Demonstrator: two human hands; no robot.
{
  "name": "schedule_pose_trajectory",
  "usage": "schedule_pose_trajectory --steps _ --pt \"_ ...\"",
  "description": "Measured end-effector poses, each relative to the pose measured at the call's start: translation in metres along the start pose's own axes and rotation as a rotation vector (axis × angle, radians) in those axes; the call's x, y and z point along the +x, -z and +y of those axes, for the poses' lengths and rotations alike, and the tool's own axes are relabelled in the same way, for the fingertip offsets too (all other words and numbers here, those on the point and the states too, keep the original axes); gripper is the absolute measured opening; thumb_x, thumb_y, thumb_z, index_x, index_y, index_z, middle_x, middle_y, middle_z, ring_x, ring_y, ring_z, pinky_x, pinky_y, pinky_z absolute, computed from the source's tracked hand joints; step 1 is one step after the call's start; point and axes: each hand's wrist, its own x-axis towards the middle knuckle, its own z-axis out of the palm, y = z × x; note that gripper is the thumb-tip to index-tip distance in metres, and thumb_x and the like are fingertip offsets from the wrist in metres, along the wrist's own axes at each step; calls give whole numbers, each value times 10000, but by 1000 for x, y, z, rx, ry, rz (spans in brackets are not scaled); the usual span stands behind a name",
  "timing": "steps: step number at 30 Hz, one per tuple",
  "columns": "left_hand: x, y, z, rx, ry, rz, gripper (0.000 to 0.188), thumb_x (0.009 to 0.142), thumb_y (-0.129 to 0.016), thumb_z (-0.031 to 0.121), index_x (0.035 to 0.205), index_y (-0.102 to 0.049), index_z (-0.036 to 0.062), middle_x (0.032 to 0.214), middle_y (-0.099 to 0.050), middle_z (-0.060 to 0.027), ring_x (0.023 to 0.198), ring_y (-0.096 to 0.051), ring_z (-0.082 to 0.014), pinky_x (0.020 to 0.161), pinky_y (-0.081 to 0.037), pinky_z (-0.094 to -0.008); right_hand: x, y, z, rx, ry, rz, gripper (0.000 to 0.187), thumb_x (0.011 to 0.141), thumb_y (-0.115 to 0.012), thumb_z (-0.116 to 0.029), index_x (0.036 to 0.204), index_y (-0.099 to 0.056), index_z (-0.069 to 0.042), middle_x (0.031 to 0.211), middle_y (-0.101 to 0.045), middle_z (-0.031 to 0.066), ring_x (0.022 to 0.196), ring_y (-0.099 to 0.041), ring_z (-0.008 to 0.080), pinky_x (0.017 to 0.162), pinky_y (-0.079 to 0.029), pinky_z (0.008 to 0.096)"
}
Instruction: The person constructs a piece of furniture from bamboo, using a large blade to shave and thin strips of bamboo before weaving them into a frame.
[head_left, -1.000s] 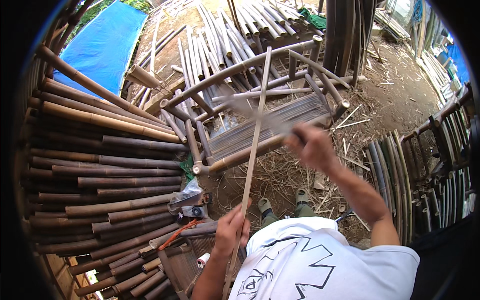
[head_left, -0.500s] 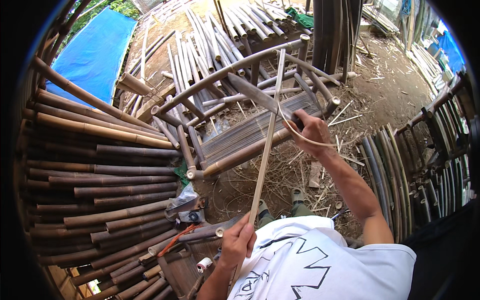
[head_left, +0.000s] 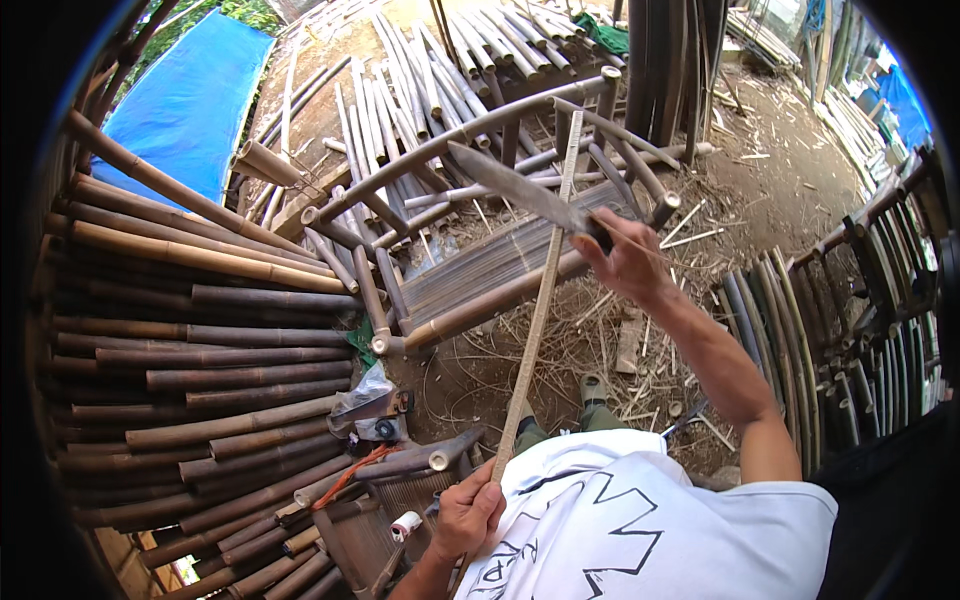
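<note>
My left hand point(head_left: 470, 508) is closed around the lower end of a long pale bamboo strip point(head_left: 541, 310), which slants up and away from my body. In my right hand point(head_left: 625, 258) is the dark handle of a machete point(head_left: 520, 194), its broad blade pointing up to the left. The blade crosses the strip near its upper part; whether edge and strip touch I cannot tell. A thin shaving blurs beside my right wrist. Beyond the strip stands a bamboo bench point(head_left: 480, 285) with a slatted seat and curved back rail.
Dark bamboo poles point(head_left: 260, 365) are stacked on the left. Pale poles point(head_left: 430, 90) lie at the back, near a blue tarp point(head_left: 185, 110). Shavings point(head_left: 590, 350) litter the ground. A plastic bag point(head_left: 365, 395) and a can point(head_left: 405, 526) sit at lower left. More bamboo frames point(head_left: 880, 300) line the right.
The machete and my right hand have shifted slightly. A long curled shaving that hung from the strip by my right hand is no longer there. The strip's far end has moved a little right.
</note>
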Motion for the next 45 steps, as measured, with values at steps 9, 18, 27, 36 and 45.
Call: schedule_pose_trajectory --steps 9,18,27,36,45 --pt "-36 38 -2 80 -110 22 411 1008 -492 250 1225 -565 -91 659 -583 -36 447 -443 -52 404 -361 -220 27 67 113 332 -734 175 637 947 -478 -636 950 -631 -17 587 -562 15 447 -517 88 392 -398 237" --pt "136 47 139 542 -829 726 203 968 -608 136 1115 -619 -3 748 -618 -28 690 -588 -81 587 -474 -246 -39 -17 -123 1330 -935 -389 346 891 -725 -348 917 -610 -22 730 -670 87 481 -558 90 423 -449 234" --pt "144 -23 45 128 -352 219 377 973 -603 276 1207 -621 -20 1162 -665 -150 1041 -644 -227 921 -510 -350 -11 -48 -91 1437 -1041 367 200 954 -652 -234 989 -617 -41 759 -576 3 533 -550 90 471 -502 266" --pt "117 53 21 151 32 -270 433 996 -570 198 1341 -516 -58 920 -627 -70 760 -627 -171 738 -557 -334 20 3 -25 913 -677 114 282 961 -634 -317 946 -604 -37 617 -571 15 479 -540 84 419 -448 227" --pt "146 8 14 73 -106 193 284 965 -600 111 1207 -643 -31 773 -566 30 574 -467 -46 498 -360 -205 -64 -17 -78 -16 -28 -379 554 901 -580 -607 834 -589 -58 631 -598 86 496 -583 195 473 -502 363"
